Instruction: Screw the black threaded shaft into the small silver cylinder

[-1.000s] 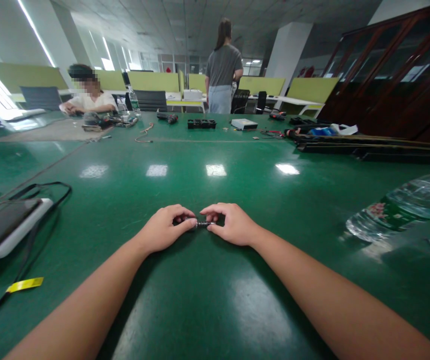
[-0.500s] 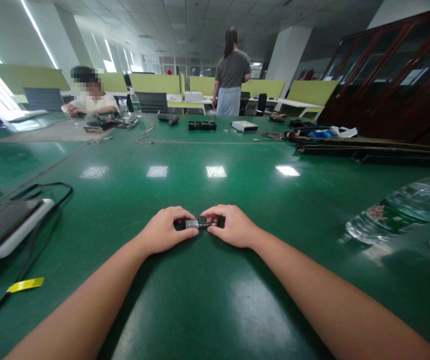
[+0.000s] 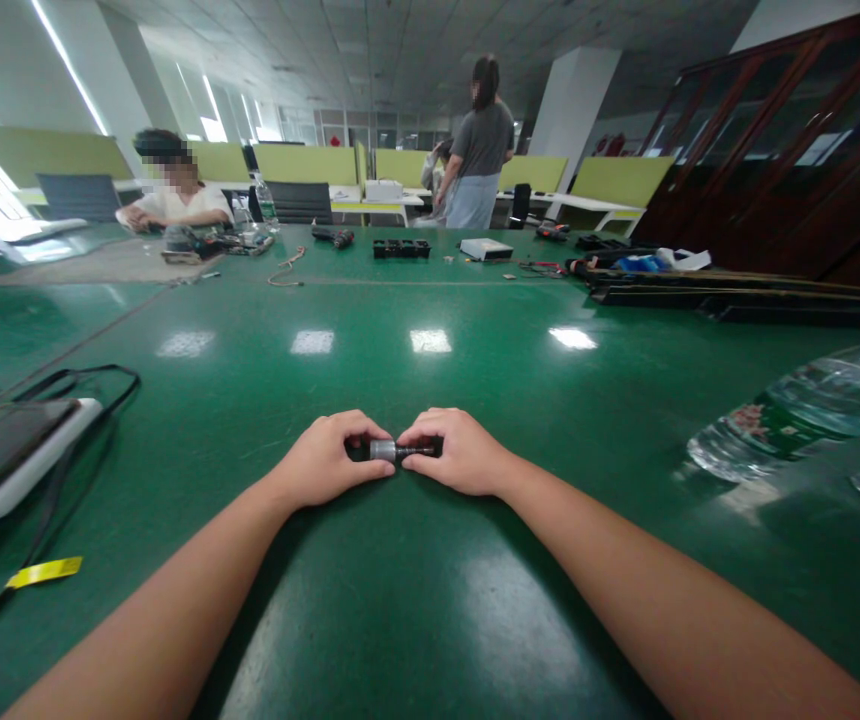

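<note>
My left hand (image 3: 329, 458) grips a small silver metal cylinder (image 3: 383, 450) between thumb and fingers, low over the green table. A thin, dark, ridged shaft (image 3: 416, 451) extends from the cylinder's right end. My right hand (image 3: 469, 455) is closed around that shaft, its thumb and fingertips close to the cylinder. The part lies roughly level, pointing left to right. Its exact kind is too small to make out, and the fingers partly cover both ends.
Bottles (image 3: 790, 420) lie at the right on the green table (image 3: 430, 620). On the left are a phone (image 3: 6, 455) and a black cable with a yellow tag (image 3: 45, 572). Tools and black parts (image 3: 401, 249) line the far side. One person (image 3: 175, 195) sits there; another (image 3: 479, 150) stands beyond.
My right fingertips have shifted left along the shaft, closer to the cylinder. My left hand keeps its hold. The standing person in the background has turned and moved slightly right.
</note>
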Action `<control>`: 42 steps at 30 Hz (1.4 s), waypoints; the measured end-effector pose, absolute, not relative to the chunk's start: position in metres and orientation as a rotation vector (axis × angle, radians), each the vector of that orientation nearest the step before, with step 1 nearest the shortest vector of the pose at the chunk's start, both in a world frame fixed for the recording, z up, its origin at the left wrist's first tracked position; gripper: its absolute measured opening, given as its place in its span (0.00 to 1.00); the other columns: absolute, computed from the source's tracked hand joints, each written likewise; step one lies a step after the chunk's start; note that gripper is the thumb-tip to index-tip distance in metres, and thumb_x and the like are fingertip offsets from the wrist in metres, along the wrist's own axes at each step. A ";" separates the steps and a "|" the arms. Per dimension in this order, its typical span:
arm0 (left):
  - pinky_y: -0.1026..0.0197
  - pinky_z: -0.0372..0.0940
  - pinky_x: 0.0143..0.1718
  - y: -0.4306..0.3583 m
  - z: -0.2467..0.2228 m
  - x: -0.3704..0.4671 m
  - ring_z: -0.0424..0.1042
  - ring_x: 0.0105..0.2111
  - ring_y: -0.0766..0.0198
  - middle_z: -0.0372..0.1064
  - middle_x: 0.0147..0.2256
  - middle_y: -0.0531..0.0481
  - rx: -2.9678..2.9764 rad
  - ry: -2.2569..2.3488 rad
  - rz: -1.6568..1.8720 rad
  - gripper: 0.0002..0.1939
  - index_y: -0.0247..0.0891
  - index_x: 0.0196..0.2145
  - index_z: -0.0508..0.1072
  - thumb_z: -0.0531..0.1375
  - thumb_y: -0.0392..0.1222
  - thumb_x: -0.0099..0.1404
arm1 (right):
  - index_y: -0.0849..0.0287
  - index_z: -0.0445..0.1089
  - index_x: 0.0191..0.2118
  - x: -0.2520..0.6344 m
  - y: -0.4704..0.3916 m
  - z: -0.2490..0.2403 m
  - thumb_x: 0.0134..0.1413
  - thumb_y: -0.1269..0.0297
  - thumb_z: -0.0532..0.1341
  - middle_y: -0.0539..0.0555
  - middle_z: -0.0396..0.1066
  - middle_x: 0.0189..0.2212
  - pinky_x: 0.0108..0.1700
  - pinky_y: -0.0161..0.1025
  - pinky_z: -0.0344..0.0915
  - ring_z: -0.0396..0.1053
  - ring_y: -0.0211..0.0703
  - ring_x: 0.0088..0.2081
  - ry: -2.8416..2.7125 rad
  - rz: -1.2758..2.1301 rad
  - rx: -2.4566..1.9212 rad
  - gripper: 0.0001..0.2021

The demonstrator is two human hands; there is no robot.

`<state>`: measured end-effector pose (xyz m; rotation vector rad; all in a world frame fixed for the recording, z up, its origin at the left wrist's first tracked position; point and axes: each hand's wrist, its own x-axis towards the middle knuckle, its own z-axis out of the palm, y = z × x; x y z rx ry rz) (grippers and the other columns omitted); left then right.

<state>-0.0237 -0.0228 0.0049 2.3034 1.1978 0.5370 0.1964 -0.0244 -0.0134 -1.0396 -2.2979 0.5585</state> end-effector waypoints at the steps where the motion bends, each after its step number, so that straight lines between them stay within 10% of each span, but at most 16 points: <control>1: 0.61 0.61 0.36 -0.023 0.005 -0.023 0.69 0.34 0.61 0.73 0.34 0.51 2.298 1.202 0.537 0.14 0.41 0.39 0.77 0.66 0.48 0.56 | 0.57 0.77 0.38 0.196 -0.024 -0.013 0.49 0.66 0.66 0.52 0.76 0.32 0.41 0.38 0.62 0.69 0.40 0.35 -2.302 0.556 -1.039 0.08; 42: 0.61 0.61 0.36 -0.021 0.002 -0.025 0.69 0.34 0.62 0.73 0.34 0.52 2.245 1.229 0.526 0.13 0.42 0.39 0.78 0.65 0.50 0.58 | 0.60 0.76 0.33 0.202 -0.024 -0.010 0.45 0.69 0.67 0.50 0.72 0.28 0.35 0.35 0.62 0.66 0.37 0.31 -2.244 0.605 -1.118 0.06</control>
